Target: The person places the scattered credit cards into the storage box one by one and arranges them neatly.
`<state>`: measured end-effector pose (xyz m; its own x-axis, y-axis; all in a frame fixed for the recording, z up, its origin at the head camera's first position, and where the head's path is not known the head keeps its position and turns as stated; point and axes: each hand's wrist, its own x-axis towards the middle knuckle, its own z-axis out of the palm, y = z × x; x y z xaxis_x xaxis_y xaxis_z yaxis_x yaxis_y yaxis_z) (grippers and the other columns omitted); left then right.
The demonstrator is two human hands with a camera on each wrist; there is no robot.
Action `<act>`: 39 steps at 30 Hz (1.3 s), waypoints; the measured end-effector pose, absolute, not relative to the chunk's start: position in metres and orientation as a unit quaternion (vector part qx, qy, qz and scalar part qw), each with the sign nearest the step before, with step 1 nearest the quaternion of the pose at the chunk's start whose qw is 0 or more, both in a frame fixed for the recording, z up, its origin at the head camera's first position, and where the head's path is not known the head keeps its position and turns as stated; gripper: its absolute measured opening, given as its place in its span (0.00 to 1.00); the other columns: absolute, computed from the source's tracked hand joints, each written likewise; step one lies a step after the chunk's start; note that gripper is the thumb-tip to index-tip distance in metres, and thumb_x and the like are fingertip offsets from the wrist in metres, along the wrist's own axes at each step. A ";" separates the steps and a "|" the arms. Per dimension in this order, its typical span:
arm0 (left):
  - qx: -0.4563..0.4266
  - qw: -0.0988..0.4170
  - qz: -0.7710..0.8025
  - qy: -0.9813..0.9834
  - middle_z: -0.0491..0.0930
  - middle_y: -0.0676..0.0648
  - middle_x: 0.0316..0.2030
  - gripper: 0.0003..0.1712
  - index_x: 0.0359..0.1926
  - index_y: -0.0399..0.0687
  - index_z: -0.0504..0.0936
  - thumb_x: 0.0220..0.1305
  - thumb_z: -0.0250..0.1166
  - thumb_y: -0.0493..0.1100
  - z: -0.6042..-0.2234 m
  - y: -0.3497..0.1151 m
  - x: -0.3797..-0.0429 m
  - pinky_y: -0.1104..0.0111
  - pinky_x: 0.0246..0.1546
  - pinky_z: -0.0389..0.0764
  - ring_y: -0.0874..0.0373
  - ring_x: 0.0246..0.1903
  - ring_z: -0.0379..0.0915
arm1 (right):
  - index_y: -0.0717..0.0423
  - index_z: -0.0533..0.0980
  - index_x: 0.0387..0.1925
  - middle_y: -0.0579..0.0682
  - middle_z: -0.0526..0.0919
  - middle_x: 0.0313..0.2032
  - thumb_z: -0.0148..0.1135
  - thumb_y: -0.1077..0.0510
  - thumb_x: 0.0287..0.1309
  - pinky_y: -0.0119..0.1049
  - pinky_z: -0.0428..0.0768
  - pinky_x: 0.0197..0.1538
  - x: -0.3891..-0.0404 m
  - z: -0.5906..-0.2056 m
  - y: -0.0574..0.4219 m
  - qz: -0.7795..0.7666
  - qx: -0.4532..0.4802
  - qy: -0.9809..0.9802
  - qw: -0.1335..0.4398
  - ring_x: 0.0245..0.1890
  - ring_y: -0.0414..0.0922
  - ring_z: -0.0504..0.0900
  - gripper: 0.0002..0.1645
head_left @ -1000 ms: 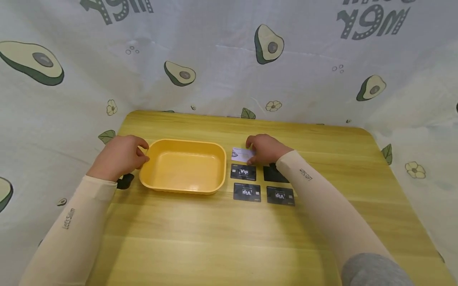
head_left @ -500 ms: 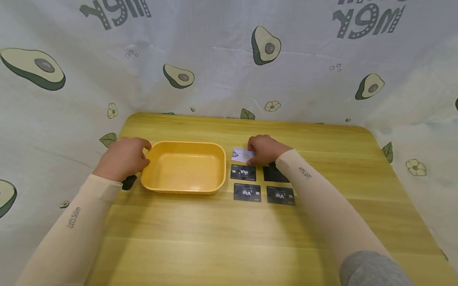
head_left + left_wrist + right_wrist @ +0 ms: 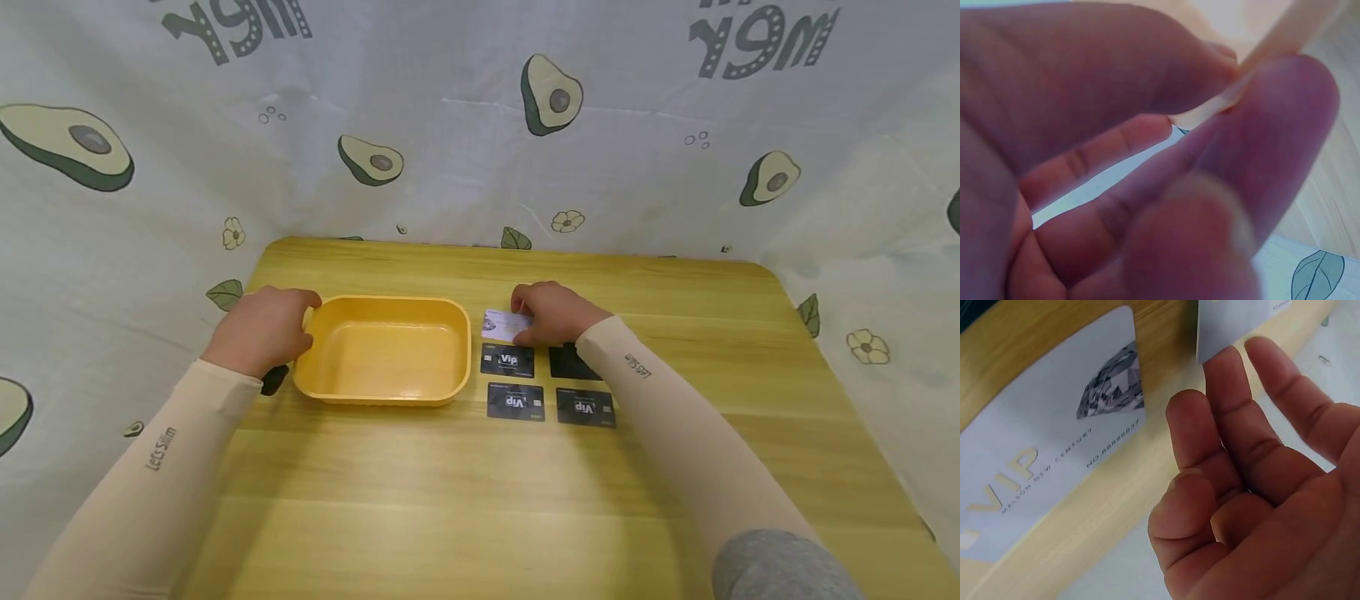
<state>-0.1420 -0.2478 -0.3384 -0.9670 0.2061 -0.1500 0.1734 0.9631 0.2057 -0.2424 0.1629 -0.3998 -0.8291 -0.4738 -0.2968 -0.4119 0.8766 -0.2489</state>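
Note:
My left hand [image 3: 258, 333] pinches the left rim of a yellow plastic tray [image 3: 382, 393] between thumb and finger. In the left wrist view the pale tray rim [image 3: 1294, 28] runs between the thumb and a fingertip. My right hand [image 3: 557, 313] is low over the table, just right of a white VIP card [image 3: 498, 323]. Its fingers [image 3: 1191, 428] are loosely bent and grip nothing in the right wrist view. There, the white VIP card [image 3: 1047, 437] with a diamond picture lies to one side, and a second white card [image 3: 1229, 331] is close by the fingertips.
Several black VIP cards [image 3: 515, 402] lie flat in two rows right of the tray, one partly hidden by the right wrist. The wooden table [image 3: 390, 508] reaches back to a pale curtain [image 3: 465, 175] printed with avocados.
My left hand has moved slightly right and now takes hold of the tray's rim. The right hand keeps almost the same place beside the white card. The cards lie as before.

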 end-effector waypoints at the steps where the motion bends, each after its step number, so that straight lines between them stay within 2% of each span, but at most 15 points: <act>1: 0.095 0.086 0.094 0.987 0.86 0.33 0.51 0.28 0.63 0.37 0.82 0.60 0.67 0.34 -0.339 -0.248 -0.142 0.55 0.26 0.79 0.44 0.32 0.80 | 0.50 0.80 0.53 0.50 0.83 0.44 0.82 0.43 0.53 0.44 0.80 0.53 -0.243 -0.400 0.163 -0.089 -0.237 0.951 0.175 0.43 0.50 0.79 0.31; 5: 0.088 0.092 0.095 0.987 0.86 0.33 0.51 0.29 0.64 0.38 0.82 0.60 0.67 0.34 -0.340 -0.248 -0.143 0.56 0.26 0.78 0.44 0.32 0.80 | 0.50 0.81 0.56 0.50 0.84 0.47 0.81 0.45 0.53 0.46 0.80 0.57 -0.242 -0.402 0.163 -0.097 -0.258 0.947 0.162 0.45 0.50 0.79 0.31; 10: 0.083 0.095 0.097 0.987 0.86 0.33 0.51 0.29 0.64 0.39 0.82 0.60 0.68 0.35 -0.339 -0.248 -0.143 0.57 0.25 0.78 0.44 0.32 0.79 | 0.50 0.82 0.55 0.50 0.81 0.46 0.82 0.47 0.51 0.46 0.80 0.56 -0.240 -0.402 0.163 -0.109 -0.267 0.946 0.145 0.45 0.50 0.79 0.30; 15: 0.085 0.088 0.087 0.989 0.86 0.34 0.50 0.25 0.64 0.39 0.82 0.68 0.69 0.42 -0.337 -0.248 -0.143 0.51 0.30 0.82 0.43 0.36 0.82 | 0.54 0.84 0.58 0.51 0.80 0.47 0.81 0.49 0.51 0.44 0.80 0.55 -0.236 -0.401 0.162 -0.112 -0.262 0.949 0.133 0.45 0.50 0.78 0.32; 20: 0.095 0.070 0.090 0.989 0.88 0.38 0.44 0.24 0.62 0.38 0.83 0.72 0.68 0.48 -0.336 -0.248 -0.146 0.50 0.33 0.83 0.45 0.35 0.84 | 0.58 0.83 0.61 0.51 0.80 0.50 0.79 0.51 0.54 0.44 0.81 0.56 -0.232 -0.400 0.161 -0.113 -0.255 0.950 0.140 0.46 0.50 0.78 0.33; 24: 0.101 0.051 0.104 0.988 0.87 0.36 0.48 0.25 0.62 0.38 0.83 0.73 0.68 0.49 -0.334 -0.245 -0.153 0.47 0.42 0.84 0.42 0.44 0.84 | 0.57 0.82 0.63 0.52 0.81 0.51 0.77 0.52 0.55 0.45 0.81 0.56 -0.231 -0.403 0.164 -0.122 -0.261 0.947 0.139 0.46 0.50 0.78 0.33; 29: 0.106 0.052 0.125 0.985 0.86 0.34 0.53 0.25 0.62 0.37 0.83 0.73 0.68 0.49 -0.336 -0.240 -0.159 0.44 0.50 0.81 0.38 0.50 0.83 | 0.53 0.81 0.63 0.52 0.82 0.52 0.78 0.50 0.55 0.45 0.81 0.55 -0.232 -0.406 0.167 -0.145 -0.282 0.939 0.134 0.48 0.49 0.78 0.34; 39: 0.092 0.053 0.145 0.984 0.87 0.37 0.53 0.17 0.58 0.42 0.88 0.73 0.64 0.38 -0.343 -0.242 -0.163 0.43 0.48 0.82 0.39 0.49 0.83 | 0.53 0.83 0.61 0.49 0.82 0.48 0.80 0.48 0.54 0.43 0.81 0.53 -0.231 -0.407 0.166 -0.154 -0.267 0.942 0.132 0.44 0.48 0.78 0.34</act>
<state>-0.1635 -0.2415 -0.3428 -0.9775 0.1960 -0.0780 0.1653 0.9413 0.2942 -0.2314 0.1659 -0.4074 -0.8226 -0.5438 -0.1661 -0.4625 0.8099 -0.3607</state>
